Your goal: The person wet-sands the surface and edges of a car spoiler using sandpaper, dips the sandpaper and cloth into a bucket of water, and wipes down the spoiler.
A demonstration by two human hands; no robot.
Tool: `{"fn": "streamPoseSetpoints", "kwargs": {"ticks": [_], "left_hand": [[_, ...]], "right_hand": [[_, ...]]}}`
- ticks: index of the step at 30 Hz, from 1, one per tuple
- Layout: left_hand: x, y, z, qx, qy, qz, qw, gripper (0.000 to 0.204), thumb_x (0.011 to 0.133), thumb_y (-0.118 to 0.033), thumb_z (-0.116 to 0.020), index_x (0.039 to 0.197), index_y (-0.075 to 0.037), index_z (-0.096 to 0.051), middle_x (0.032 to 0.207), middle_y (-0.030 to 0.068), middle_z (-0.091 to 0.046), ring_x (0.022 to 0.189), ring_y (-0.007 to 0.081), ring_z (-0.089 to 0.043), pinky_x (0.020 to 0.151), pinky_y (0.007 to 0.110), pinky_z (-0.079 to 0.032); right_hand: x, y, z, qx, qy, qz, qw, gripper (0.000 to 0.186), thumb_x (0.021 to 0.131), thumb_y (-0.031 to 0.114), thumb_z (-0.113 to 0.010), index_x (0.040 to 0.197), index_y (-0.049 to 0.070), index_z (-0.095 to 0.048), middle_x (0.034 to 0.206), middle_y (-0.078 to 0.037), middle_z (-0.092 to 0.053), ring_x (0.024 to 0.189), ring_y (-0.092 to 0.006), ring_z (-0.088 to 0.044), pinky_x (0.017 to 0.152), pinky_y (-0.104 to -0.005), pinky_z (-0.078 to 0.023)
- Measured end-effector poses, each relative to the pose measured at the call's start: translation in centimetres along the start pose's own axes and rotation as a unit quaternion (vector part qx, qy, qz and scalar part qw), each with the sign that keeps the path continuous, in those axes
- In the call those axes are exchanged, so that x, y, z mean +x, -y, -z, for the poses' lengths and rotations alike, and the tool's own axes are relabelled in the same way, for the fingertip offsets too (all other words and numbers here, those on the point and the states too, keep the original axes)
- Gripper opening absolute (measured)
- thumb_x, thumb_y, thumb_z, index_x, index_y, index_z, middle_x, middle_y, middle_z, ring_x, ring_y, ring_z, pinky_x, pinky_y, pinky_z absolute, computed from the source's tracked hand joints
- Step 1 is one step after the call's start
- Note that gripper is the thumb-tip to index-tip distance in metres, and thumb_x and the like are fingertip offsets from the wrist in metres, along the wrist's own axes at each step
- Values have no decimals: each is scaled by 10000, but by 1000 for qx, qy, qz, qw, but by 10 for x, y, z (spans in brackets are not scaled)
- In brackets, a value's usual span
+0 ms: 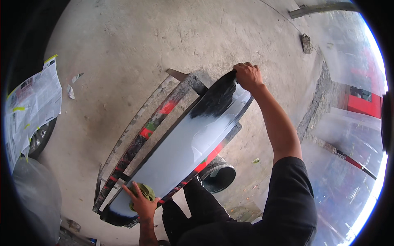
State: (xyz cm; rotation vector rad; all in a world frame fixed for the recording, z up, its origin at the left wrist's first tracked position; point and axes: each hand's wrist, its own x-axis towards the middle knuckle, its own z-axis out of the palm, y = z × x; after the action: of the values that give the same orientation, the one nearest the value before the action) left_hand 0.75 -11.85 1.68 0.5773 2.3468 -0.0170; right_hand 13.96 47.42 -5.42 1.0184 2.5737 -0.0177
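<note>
A long curved panel, light grey along its middle and black at both ends, lies slantwise in front of me on a paint-spattered metal stand. It looks like a car body part. At its near left end my left hand presses a crumpled olive-green cloth against the grey surface, fingers spread over it. My right hand is curled over the tip of the panel's far black end, gripping the edge; the fingertips are partly hidden. Its arm stretches out from a black sleeve.
Under the stand's right side, a dark bucket lies tipped near my legs. Newspaper masking with yellow tape hangs at the left above a wheel, beside a clear plastic sheet. A stone sits on the concrete floor.
</note>
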Motion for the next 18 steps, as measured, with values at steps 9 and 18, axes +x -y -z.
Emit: {"fn": "streamPoseSetpoints", "kwargs": {"ticks": [9, 18], "left_hand": [[-5, 4, 5, 25, 2, 16, 1000, 1433, 508, -241, -1002, 1602, -119, -85, 1640, 296, 47, 1422, 500, -361, 1088, 498, -484], [-4, 0, 7, 24, 6, 25, 999, 1397, 519, -243, -1001, 1592, -83, -121, 1637, 298, 74, 1430, 490, -357, 1115, 462, -464]], "right_hand": [[-90, 104, -11, 117, -162, 166, 966, 467, 920, 147, -575, 1386, 180, -598, 1469, 16, -570, 1357, -243, -525, 1090, -467, -409], [-40, -14, -55, 268, -41, -160, 949, 382, 967, 268, -506, 1325, 232, -635, 1339, -83, -656, 1236, -336, -610, 1009, -510, -479]]}}
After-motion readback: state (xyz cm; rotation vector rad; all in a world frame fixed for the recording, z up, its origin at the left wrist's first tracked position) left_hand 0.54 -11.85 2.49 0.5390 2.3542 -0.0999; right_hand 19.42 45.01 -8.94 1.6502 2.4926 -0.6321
